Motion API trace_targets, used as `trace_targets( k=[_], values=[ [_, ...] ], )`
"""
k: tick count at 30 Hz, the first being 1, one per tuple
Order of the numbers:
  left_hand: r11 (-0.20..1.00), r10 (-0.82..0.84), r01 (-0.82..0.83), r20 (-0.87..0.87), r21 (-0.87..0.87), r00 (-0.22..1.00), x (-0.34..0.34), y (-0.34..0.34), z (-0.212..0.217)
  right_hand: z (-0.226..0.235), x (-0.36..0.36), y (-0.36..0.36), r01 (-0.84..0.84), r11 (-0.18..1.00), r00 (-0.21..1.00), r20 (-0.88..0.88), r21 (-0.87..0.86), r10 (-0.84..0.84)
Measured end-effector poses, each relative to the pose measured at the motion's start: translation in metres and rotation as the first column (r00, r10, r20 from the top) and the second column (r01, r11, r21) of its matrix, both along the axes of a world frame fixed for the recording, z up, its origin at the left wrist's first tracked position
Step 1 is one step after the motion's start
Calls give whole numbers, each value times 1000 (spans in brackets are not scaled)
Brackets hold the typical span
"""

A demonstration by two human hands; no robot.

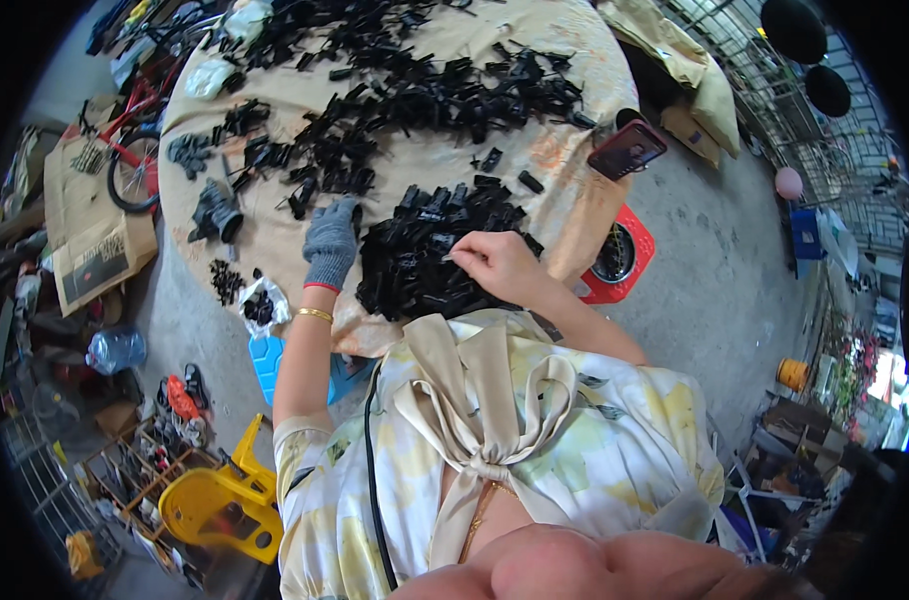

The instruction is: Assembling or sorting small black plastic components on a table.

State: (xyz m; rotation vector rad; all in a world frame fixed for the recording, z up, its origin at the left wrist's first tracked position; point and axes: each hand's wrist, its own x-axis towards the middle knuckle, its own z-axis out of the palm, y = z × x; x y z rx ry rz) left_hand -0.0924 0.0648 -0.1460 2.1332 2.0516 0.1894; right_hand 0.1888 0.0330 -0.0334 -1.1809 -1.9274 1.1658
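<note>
On the cloth-covered round table, black plastic parts lie in heaps. My left hand wears a grey knit glove and rests at the left edge of the near heap. Its fingers are curled inward, and whatever they hold is hidden. My bare right hand is above the right side of that heap, thumb and fingertips pinched together. A small pale glint shows at the fingertips, too small to name. Beyond my hands spreads a larger heap of black parts.
Spare grey gloves lie at the table's left, near a white plastic bag of small black pieces. A phone leans at the right edge. Around the table are a red stool, a blue stool and a yellow chair.
</note>
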Motion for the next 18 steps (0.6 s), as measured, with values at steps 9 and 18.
trace_targets(
  k=[9,18],
  values=[
    [958,-85,46,127,283,988,27,-7,42,10,-7,-4,-18,999,995,-98,29,21],
    [975,190,102,978,-198,81,91,-45,106,20,-24,2,-42,925,973,-195,377,123]
  ],
)
